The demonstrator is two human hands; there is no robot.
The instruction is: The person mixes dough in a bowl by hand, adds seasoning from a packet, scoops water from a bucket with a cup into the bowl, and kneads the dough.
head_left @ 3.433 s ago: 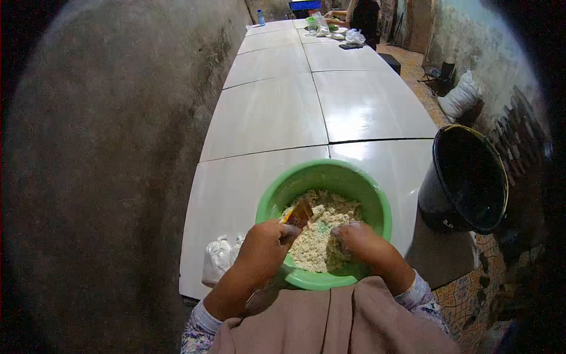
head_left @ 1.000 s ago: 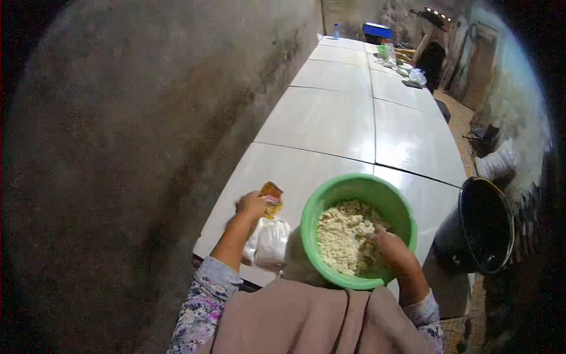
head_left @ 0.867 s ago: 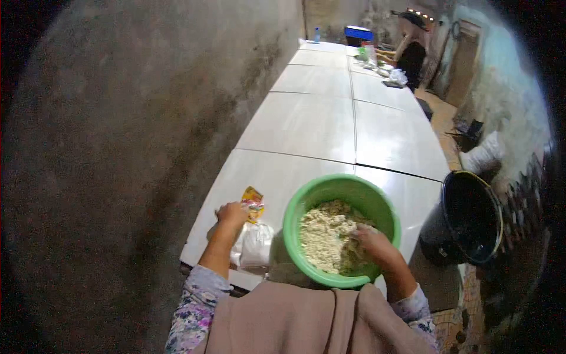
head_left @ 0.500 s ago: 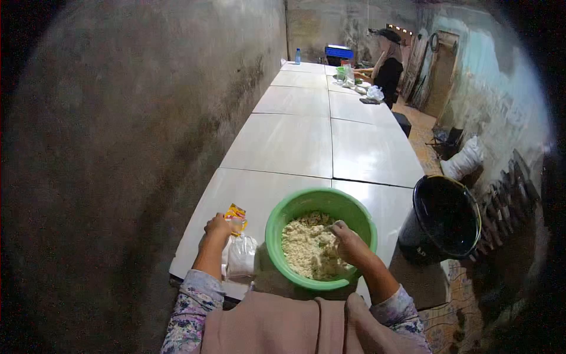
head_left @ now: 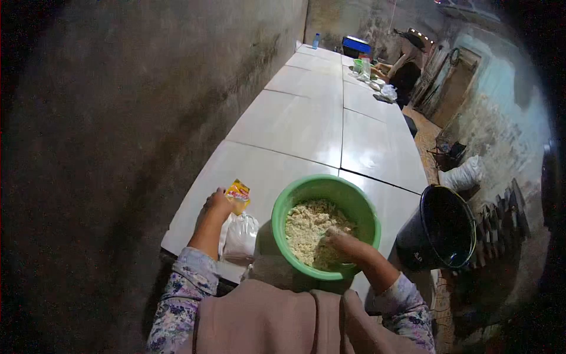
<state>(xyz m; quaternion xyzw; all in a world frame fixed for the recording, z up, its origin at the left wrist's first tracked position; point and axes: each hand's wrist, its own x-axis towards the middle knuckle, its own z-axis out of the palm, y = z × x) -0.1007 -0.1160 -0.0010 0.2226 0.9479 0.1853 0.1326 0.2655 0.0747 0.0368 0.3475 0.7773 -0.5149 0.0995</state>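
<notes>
A green basin (head_left: pixel 283 245) stands on the white tiled table (head_left: pixel 295 127), with a pale crumbly mixture (head_left: pixel 306 227) inside. My right hand (head_left: pixel 342 242) is in the basin, its curled fingers partly sunk in the mixture; what they grip, if anything, is hidden. My left hand (head_left: pixel 218 203) rests at the table's left side, beside a yellow and red packet (head_left: pixel 239 196). Its fingers are bent and partly hidden, and whether they grip the packet's edge is unclear. Just below the packet sits a clear plastic bag of white powder (head_left: pixel 240 236).
A black bucket (head_left: pixel 407 236) stands right of the basin. At the table's far end are a blue crate (head_left: pixel 356 44), a bottle (head_left: pixel 316 41), plastic bags (head_left: pixel 388 92) and a person (head_left: pixel 407 74). A white sack (head_left: pixel 463 174) lies by the right wall.
My left hand has moved from over the basin to the table's left side, and the packet has gone there too. My right hand has stayed in the basin, dipping back into the mixture.
</notes>
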